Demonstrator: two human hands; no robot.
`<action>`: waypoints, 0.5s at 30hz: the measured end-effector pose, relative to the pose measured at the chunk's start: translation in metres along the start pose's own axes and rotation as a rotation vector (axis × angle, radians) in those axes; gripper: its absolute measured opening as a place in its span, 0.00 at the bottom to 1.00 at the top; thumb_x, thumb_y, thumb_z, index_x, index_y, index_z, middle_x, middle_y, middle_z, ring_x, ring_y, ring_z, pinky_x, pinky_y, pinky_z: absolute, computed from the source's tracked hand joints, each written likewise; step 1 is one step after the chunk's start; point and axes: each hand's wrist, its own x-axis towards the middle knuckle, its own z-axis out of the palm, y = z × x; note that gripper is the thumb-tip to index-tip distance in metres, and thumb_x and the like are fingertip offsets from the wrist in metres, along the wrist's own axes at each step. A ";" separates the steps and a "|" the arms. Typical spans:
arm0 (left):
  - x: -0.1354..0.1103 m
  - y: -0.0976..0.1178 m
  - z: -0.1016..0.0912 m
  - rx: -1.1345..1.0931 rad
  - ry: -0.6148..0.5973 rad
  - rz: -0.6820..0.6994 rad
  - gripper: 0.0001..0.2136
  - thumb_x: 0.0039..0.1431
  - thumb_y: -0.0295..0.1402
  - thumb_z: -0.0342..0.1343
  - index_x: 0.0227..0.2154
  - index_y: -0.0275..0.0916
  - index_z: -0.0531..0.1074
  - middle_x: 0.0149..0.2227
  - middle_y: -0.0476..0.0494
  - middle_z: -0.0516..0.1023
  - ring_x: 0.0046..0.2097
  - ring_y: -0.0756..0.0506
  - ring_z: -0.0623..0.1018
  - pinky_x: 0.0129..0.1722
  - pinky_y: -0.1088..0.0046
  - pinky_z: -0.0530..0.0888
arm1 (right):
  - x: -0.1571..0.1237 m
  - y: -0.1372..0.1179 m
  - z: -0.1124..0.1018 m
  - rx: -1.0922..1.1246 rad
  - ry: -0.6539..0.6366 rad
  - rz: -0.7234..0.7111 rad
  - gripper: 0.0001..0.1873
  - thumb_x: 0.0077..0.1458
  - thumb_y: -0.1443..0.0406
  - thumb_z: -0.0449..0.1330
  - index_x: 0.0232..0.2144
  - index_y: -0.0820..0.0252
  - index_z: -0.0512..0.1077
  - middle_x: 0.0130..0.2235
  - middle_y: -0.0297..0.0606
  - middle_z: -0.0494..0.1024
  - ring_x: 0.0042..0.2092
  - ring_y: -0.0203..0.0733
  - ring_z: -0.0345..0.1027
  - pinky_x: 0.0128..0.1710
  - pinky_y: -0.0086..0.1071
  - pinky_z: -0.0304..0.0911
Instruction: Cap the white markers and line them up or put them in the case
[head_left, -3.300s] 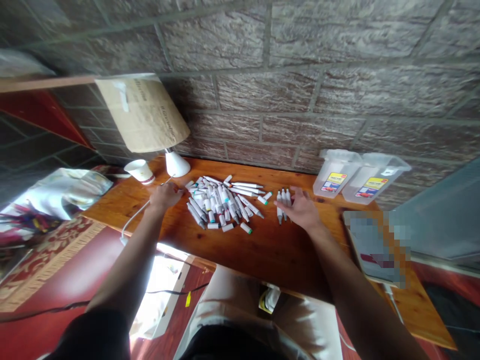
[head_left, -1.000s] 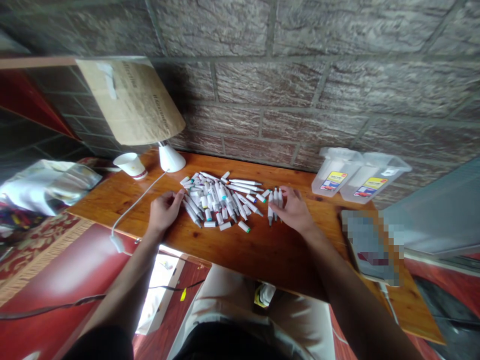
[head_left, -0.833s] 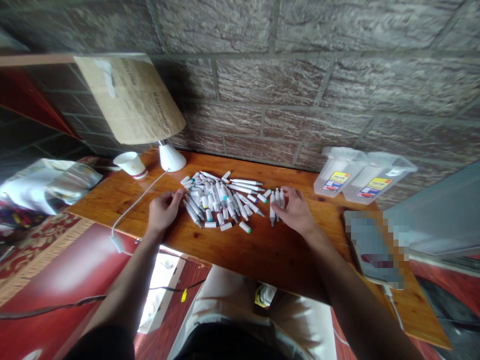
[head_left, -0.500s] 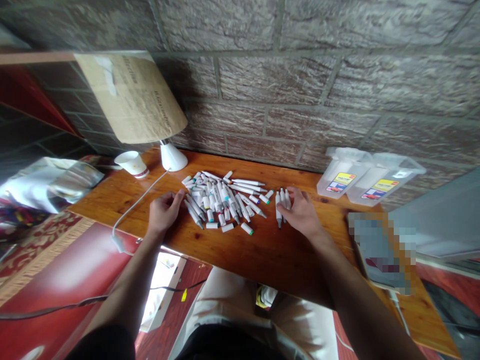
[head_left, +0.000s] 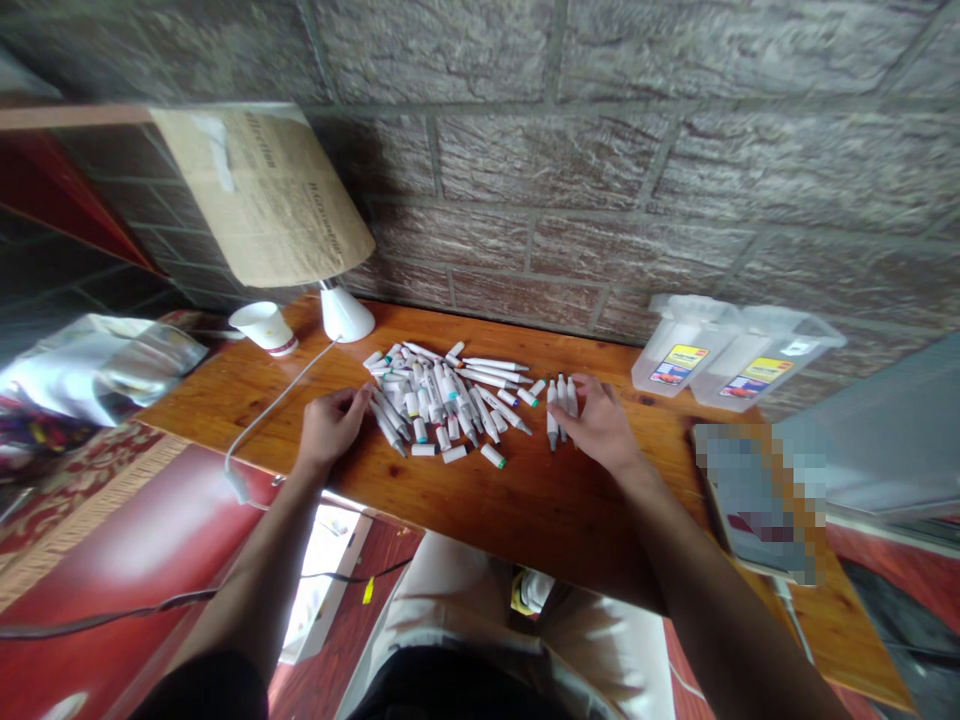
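A heap of white and grey markers [head_left: 435,390], mixed with loose caps, lies on the wooden table. My left hand [head_left: 334,425] rests at the heap's left edge, fingers loosely curved and thumb tip close to the outermost markers; it appears to hold nothing. To the right of the heap, three markers [head_left: 562,408] lie side by side, their grey ends pointing towards me. My right hand [head_left: 604,425] reaches around this row, thumb over the left marker and fingers at the far right end. A loose cap with a green end [head_left: 493,456] lies in front of the heap.
Two clear plastic containers [head_left: 739,365] with yellow labels stand at the back right. A pixelated flat device [head_left: 757,500] lies at the right, a white cable attached. At the left are a paper cup [head_left: 262,328] and a lamp [head_left: 347,315]. Behind rises a brick wall [head_left: 487,190].
The row of three markers and my right hand have shifted slightly left. My left hand has edged right, its thumb closer to the heap.
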 end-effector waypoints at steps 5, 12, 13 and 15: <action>-0.002 -0.003 0.001 0.056 -0.069 0.065 0.25 0.62 0.50 0.50 0.17 0.37 0.70 0.17 0.49 0.68 0.21 0.51 0.67 0.25 0.74 0.62 | -0.001 -0.002 0.000 -0.008 0.014 0.011 0.30 0.56 0.55 0.62 0.58 0.63 0.67 0.51 0.52 0.75 0.57 0.57 0.70 0.54 0.48 0.66; -0.003 0.000 -0.001 0.088 -0.141 0.078 0.24 0.60 0.49 0.49 0.17 0.37 0.71 0.16 0.48 0.68 0.20 0.51 0.66 0.24 0.74 0.61 | -0.001 -0.003 -0.001 -0.011 0.024 0.012 0.30 0.55 0.56 0.63 0.57 0.63 0.68 0.51 0.52 0.75 0.56 0.56 0.71 0.54 0.45 0.66; -0.003 0.000 -0.001 0.096 -0.142 0.079 0.24 0.59 0.49 0.49 0.17 0.37 0.71 0.15 0.49 0.67 0.20 0.51 0.65 0.24 0.74 0.61 | -0.001 -0.002 0.000 -0.006 0.027 0.006 0.30 0.55 0.56 0.63 0.57 0.63 0.68 0.50 0.52 0.75 0.56 0.56 0.71 0.54 0.46 0.67; -0.004 0.002 -0.002 0.104 -0.149 0.079 0.23 0.59 0.49 0.48 0.17 0.38 0.70 0.15 0.49 0.66 0.20 0.51 0.65 0.24 0.74 0.61 | -0.001 0.000 0.001 0.004 0.038 -0.012 0.28 0.54 0.57 0.63 0.56 0.60 0.68 0.49 0.51 0.75 0.55 0.58 0.71 0.52 0.48 0.67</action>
